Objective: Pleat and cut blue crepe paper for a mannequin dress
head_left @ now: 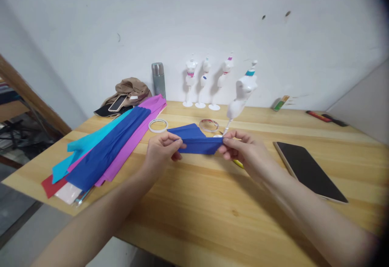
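Apparently a small sewing workroom: miniature dress forms (245,83) stand at twelve to two o'clock on a wooden worktable (185,206), coloured fabric lengths (106,145) lie at nine, a white tape roll (158,131) nearer the centre, and blue cloth (199,146) is held at six.

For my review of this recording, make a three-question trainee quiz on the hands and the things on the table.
1. Open: what do the left hand and right hand hold between them?
2. True or false: the tablet lies farther right than the flask.
3. Multiple choice: what colour is the neck band on the nearest mannequin? A) yellow B) teal C) red

Key: 1. blue cloth; 2. true; 3. B.
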`<move>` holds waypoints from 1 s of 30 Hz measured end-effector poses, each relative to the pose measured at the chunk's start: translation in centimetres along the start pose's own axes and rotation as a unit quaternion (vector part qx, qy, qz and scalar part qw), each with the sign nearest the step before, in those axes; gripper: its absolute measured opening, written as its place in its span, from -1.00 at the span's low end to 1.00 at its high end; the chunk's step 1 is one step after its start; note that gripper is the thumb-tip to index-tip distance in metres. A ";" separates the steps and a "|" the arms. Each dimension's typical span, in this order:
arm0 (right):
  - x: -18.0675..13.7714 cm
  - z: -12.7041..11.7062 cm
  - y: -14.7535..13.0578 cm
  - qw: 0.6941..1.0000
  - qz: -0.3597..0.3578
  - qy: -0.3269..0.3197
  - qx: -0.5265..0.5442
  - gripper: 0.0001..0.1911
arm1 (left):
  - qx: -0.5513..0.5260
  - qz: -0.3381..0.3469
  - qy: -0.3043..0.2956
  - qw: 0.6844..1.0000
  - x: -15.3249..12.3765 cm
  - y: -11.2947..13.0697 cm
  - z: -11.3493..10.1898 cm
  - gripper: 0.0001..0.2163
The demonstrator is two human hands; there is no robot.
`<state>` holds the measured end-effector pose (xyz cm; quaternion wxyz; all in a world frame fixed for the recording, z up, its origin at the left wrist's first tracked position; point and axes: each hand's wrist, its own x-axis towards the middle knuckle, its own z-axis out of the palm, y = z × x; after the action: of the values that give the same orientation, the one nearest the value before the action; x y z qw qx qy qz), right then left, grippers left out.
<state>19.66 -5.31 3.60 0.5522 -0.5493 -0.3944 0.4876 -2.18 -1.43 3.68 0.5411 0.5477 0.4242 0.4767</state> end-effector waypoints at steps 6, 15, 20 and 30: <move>0.4 0.0 0.5 0.998 0.030 -0.011 0.052 -0.74 | -0.013 0.000 0.007 1.000 0.3 0.2 -0.3 -0.80; 0.7 -0.3 1.2 0.986 -0.163 0.012 0.018 -0.83 | -0.013 0.083 -0.001 0.996 0.4 0.1 -0.6 -0.88; 0.3 -0.3 1.1 0.977 -0.213 0.023 0.008 -0.88 | -0.030 0.116 0.016 0.993 0.6 0.4 -0.8 -0.92; 0.5 -0.2 1.3 0.979 -0.200 0.030 0.022 -0.87 | -0.042 0.081 0.035 0.995 1.0 -0.8 -0.8 -0.85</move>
<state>19.81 -4.99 2.26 0.6622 -0.4617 -0.4687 0.3587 -2.73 -0.23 2.91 0.5082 0.5395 0.3770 0.5555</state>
